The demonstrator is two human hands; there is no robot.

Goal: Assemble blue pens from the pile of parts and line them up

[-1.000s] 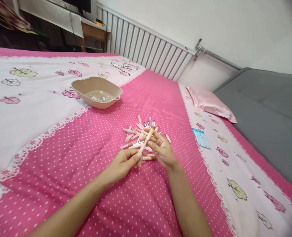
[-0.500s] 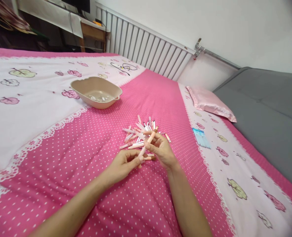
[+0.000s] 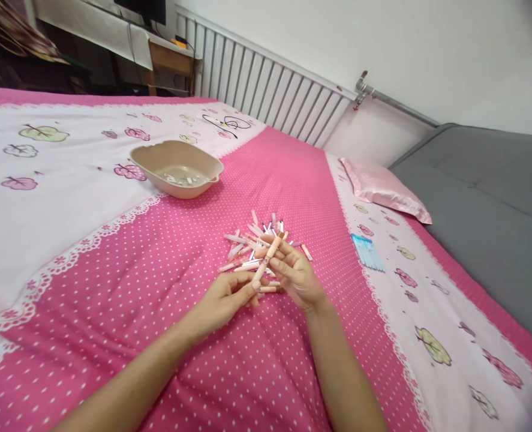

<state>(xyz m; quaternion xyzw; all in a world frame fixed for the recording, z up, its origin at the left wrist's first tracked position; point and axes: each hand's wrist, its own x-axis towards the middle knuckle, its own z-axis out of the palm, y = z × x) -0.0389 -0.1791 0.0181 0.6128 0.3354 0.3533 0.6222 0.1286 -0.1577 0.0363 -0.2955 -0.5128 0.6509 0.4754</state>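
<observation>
Both hands hold one pale pink pen (image 3: pixel 266 261) slanted over a pile of pink and white pens (image 3: pixel 253 243) on the pink dotted bedspread (image 3: pixel 167 288). My left hand (image 3: pixel 227 298) pinches the pen's lower end with closed fingers. My right hand (image 3: pixel 295 274) grips its upper part between thumb and fingers. More pens lie under and just beyond the hands.
A beige oval basin (image 3: pixel 176 168) with small white bits inside sits on the bed at far left. A pack of light blue pens (image 3: pixel 367 251) lies to the right. A pink pillow (image 3: pixel 382 189), a white radiator (image 3: pixel 270 90) and a grey sofa (image 3: pixel 495 204) border the bed.
The pen held between the hands tilted and shifted slightly; the hands stayed over the pile, and the right fingers regripped the upper part.
</observation>
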